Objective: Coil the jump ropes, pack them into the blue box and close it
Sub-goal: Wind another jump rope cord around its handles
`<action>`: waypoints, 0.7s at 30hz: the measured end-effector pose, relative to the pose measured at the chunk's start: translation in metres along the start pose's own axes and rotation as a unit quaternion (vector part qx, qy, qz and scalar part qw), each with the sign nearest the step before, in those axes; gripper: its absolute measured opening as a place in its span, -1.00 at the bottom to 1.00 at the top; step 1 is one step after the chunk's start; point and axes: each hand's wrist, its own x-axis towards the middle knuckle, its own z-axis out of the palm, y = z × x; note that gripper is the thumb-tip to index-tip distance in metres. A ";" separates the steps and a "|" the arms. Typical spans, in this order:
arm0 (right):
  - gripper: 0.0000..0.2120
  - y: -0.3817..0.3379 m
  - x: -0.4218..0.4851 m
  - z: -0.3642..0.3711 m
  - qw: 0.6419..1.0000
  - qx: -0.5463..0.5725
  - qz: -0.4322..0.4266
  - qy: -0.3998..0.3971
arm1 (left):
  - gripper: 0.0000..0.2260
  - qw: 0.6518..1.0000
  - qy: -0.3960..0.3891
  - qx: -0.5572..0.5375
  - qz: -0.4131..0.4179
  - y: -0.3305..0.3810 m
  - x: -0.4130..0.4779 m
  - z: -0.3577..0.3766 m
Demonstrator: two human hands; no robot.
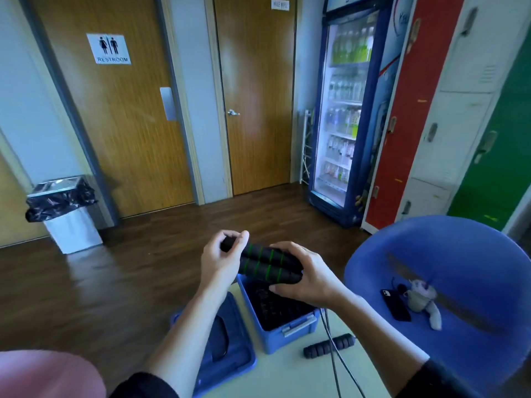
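Observation:
Two black jump-rope handles with green rings [263,264] lie side by side in both my hands, above the open blue box [283,330]. My left hand [221,258] pinches their left ends. My right hand [306,272] wraps over their right ends. Dark rope lies inside the box. The blue lid [230,360] rests on the table left of the box. A second black handle [329,345] lies on the table right of the box, and its thin black cord [334,366] runs toward me.
A blue chair [448,271] at right holds a black phone [396,304] and a small plush toy [422,295]. A lined bin [64,214] stands on the floor at left. A drinks fridge [344,116] and lockers [448,110] stand behind.

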 end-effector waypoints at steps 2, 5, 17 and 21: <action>-0.34 -0.006 0.006 0.005 0.997 0.071 0.020 0.018 | -0.83 0.999 -0.027 0.019 0.015 0.006 0.008 -0.010; -0.34 -0.015 0.017 0.005 0.993 0.104 0.052 0.006 | -0.73 0.989 -0.094 0.097 0.057 0.009 0.020 -0.026; -0.37 -0.050 0.056 0.002 0.996 0.078 0.038 -0.035 | 0.05 0.744 -0.219 0.482 0.409 0.034 0.047 -0.055; -0.38 -0.056 0.058 0.005 0.994 0.094 0.047 -0.031 | 0.01 0.731 -0.186 0.491 0.435 0.024 0.049 -0.061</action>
